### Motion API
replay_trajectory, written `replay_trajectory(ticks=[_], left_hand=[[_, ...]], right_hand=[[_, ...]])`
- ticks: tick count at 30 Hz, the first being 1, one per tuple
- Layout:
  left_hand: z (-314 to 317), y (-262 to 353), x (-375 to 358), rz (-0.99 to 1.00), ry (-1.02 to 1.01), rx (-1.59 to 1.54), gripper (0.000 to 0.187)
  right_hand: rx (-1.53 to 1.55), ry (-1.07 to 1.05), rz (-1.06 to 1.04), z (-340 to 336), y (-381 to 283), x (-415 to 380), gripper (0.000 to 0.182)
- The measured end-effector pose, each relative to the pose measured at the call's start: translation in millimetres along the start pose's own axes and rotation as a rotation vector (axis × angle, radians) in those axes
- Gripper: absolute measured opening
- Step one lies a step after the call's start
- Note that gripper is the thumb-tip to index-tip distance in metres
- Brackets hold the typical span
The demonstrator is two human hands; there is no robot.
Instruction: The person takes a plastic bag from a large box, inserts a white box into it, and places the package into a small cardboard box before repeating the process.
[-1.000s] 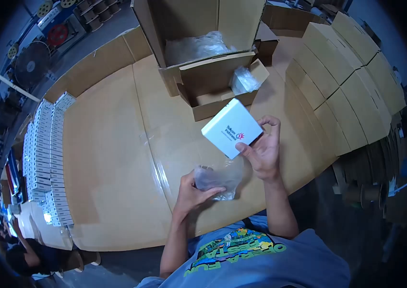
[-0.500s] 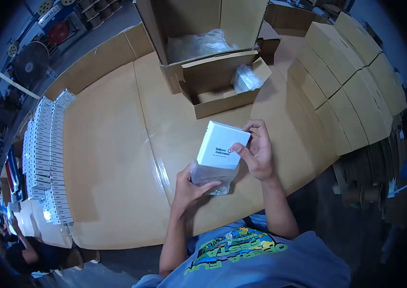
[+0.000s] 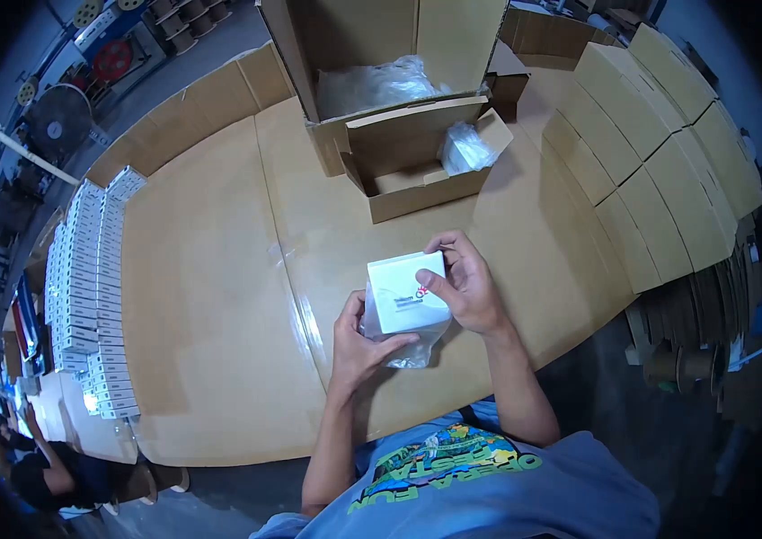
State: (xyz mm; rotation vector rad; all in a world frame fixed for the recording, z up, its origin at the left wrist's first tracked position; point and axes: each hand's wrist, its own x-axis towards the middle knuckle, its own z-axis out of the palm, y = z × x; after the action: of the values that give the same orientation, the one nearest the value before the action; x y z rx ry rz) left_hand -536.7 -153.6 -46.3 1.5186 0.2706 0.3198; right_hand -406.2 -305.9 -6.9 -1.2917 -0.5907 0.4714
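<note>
A white box (image 3: 399, 283) with dark print and a small red mark is partly inside a clear plastic bag (image 3: 412, 353), above the near part of the cardboard-covered table. My left hand (image 3: 361, 346) grips the bag and the box's lower left side, thumb across the front. My right hand (image 3: 466, 286) holds the box's upper right edge, thumb on the printed face and fingers behind. Beyond them stands an open brown carton (image 3: 426, 198) with a plastic-wrapped item (image 3: 468, 150) at its right end.
Behind the carton is a larger open box (image 3: 453, 45) holding clear plastic bags (image 3: 381, 85). Brown cartons (image 3: 660, 171) are stacked at the right. Small white boxes (image 3: 84, 278) stand in stacks along the left edge. Another person (image 3: 48, 476) is at the lower left.
The white box has moved down and slightly left, deeper into the plastic bag, and now looks more upright. My right hand has moved down and left with it.
</note>
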Motion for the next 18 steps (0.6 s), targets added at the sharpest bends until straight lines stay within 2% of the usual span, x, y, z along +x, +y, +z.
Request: replay_trajectory(ticks=[2,3,6,7,8,9,13,16,18], left_hand=[[1.7,1.7,0.0,-0.022,0.031,-0.101,0.074],[-1.4,-0.7,-0.6,0.035,0.004,-0.076,0.059],[-4.2,-7.3,-0.6,-0.036,0.07,-0.221,0.035],[-5.2,-14.3,0.7,0.003,0.091,-0.107,0.022],[-5.6,-18.6,1.6,-0.014,0.13,-0.121,0.022],[-5.9,-21.4,2.5,-0.032,0.169,-0.134,0.022],[-2.8,-16.6,3.2,-0.043,0.296,-0.185,0.026],[-1.5,-18.2,3.8,-0.027,0.323,-0.274,0.031],[-4.3,-23.0,5.2,-0.003,0.312,-0.304,0.034]], right_hand=[[-0.006,0.044,0.012,4.8,4.2,1.8,0.028],[-0.006,0.056,0.038,5.6,4.6,2.6,0.026],[-0.105,0.037,0.085,3.9,12.1,2.9,0.023],[-0.15,0.017,0.086,3.4,12.4,2.6,0.024],[-0.195,-0.002,0.087,2.6,12.7,2.3,0.025],[-0.138,-0.025,0.051,1.3,14.7,2.3,0.032],[0.045,-0.048,0.031,-5.8,13.4,-7.2,0.042],[0.13,-0.066,0.102,-4.1,19.4,-19.6,0.043],[0.118,0.001,0.132,0.6,28.9,-22.5,0.033]])
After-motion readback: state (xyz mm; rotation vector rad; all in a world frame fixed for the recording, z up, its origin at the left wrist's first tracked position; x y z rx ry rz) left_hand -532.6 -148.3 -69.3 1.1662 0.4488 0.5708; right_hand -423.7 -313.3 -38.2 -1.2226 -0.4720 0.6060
